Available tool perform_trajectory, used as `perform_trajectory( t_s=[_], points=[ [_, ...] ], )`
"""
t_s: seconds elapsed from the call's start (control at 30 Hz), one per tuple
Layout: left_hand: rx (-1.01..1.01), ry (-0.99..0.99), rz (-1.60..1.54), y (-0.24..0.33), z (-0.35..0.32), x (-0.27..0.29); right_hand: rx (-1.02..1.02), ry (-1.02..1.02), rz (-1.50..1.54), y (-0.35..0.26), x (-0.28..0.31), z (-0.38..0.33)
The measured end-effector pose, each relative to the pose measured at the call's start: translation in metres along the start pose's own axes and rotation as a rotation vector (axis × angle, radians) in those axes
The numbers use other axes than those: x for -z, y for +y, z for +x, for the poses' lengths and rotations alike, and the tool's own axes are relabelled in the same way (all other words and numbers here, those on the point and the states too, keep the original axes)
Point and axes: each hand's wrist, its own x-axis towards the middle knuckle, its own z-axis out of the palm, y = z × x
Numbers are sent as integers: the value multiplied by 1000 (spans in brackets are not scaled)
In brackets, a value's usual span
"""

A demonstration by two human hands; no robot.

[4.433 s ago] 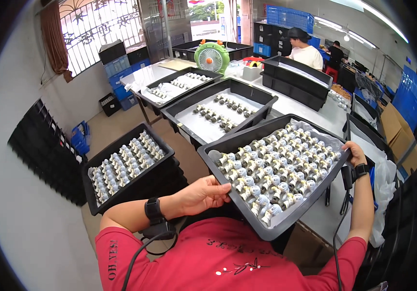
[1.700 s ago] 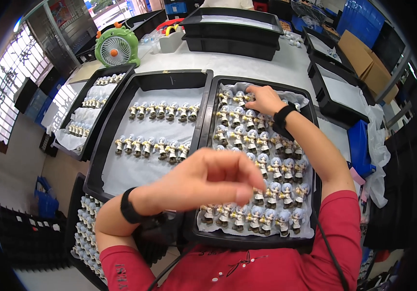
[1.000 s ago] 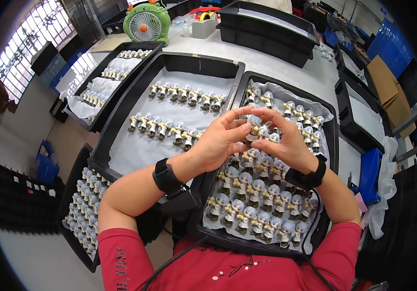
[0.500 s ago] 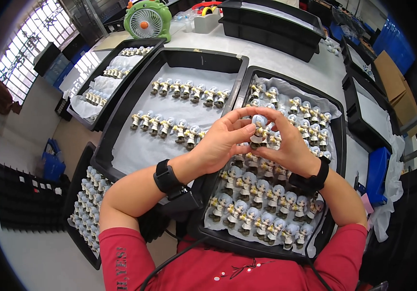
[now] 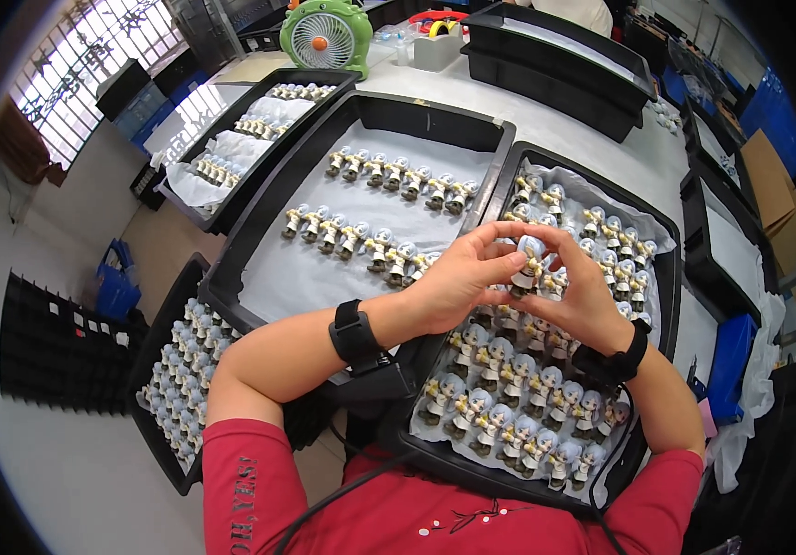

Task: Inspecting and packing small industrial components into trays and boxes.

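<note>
Between my two hands, a small figurine [image 5: 529,265] with pale blue hair, a white outfit and dark legs is held upright. My left hand [image 5: 453,280] grips its left side with thumb and fingers, and my right hand [image 5: 590,294] curls round from the right, fingertips at its top and base. Beneath them lies a black tray [image 5: 668,287] lined with white sheet and filled with rows of similar figurines [image 5: 492,363]. To its left, a larger black tray [image 5: 273,270] holds two rows of them, the lower row partly hidden by my left hand.
Another black tray [image 5: 196,476] of figurines sits low at the left, and one more [image 5: 329,79] stands at the far left. A green fan [image 5: 324,39] and stacked black trays [image 5: 555,81] are at the back. A dark cable [image 5: 338,495] crosses my red shirt.
The whole view has shifted, so trays and hands appear farther right and slightly lower. Both hands keep hold of the figurine, with little change in grip.
</note>
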Motion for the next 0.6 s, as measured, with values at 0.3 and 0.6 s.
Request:
perform_trajectory(
  t_s=[0.3,0.6],
  points=[
    [17,7,46,0,3,0,-3,-21,7,-1,1,3],
    [38,1,96,1,0,-3,-10,-43,3,0,0,1]
  ],
)
